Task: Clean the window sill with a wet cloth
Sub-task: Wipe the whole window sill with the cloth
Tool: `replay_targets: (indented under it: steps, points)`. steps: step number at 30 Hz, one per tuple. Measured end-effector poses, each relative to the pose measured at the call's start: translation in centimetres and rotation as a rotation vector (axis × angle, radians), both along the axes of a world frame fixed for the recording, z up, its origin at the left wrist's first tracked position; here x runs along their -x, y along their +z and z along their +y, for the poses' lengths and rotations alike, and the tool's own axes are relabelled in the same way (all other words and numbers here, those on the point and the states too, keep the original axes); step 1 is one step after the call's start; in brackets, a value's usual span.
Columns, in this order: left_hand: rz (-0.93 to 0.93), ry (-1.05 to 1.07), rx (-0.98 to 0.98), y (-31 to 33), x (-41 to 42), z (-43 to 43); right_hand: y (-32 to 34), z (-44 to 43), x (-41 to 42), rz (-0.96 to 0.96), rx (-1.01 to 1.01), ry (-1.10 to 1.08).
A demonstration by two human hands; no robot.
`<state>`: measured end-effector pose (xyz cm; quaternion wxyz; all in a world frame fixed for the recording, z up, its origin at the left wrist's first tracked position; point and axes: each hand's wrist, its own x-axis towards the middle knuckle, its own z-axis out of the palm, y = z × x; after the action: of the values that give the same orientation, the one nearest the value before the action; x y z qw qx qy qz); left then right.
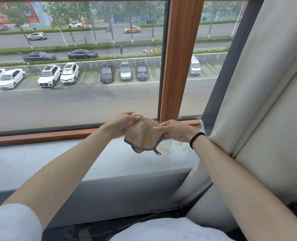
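Cloth (pixel 142 134): soft, light, limp; we pinch opposite edges with left hand (pixel 122 123) and right hand (pixel 176 131), held above the stained window sill (pixel 109 157).

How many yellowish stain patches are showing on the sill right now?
2. One stain lies on the sill, just right of the loop hanging from the cloth; the other stain is farther right, near the wrist of the right hand. More may be hidden behind the cloth.
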<state>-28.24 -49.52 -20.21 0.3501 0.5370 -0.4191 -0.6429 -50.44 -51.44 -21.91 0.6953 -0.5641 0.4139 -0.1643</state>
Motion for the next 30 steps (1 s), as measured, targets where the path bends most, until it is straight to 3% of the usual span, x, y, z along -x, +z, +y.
replay_targets:
  steps: [5,9,16,19,22,24,27,30]
  points:
    - [-0.103,0.115,0.014,-0.8,-0.2,0.2,-0.4,-0.2,-0.1,-0.076,-0.076,-0.037]
    - [-0.473,0.135,0.187,-1.7,0.4,0.1,-0.7,0.0,-0.6,-0.105,-0.110,-0.152]
    - [-0.756,0.164,0.294,-3.1,1.9,0.0,-0.8,-0.2,-1.5,0.002,-0.118,-0.258]
    - [-0.714,0.119,0.266,-2.9,3.1,0.0,-0.7,0.0,-2.3,0.036,-0.095,-0.269]
    - [-0.352,0.108,0.125,-2.3,4.7,0.6,-0.5,0.4,-2.7,-0.014,-0.123,-0.266]
    - [-0.210,0.038,0.080,-2.0,5.1,1.0,-0.6,0.4,-2.3,-0.059,-0.157,-0.298]
    - [-0.160,-0.031,0.038,-2.9,4.2,1.3,-1.0,0.2,-1.1,-0.144,-0.251,-0.317]
    - [-0.225,-0.024,0.034,-4.3,3.5,1.2,-1.6,0.2,-0.7,-0.051,-0.215,-0.201]
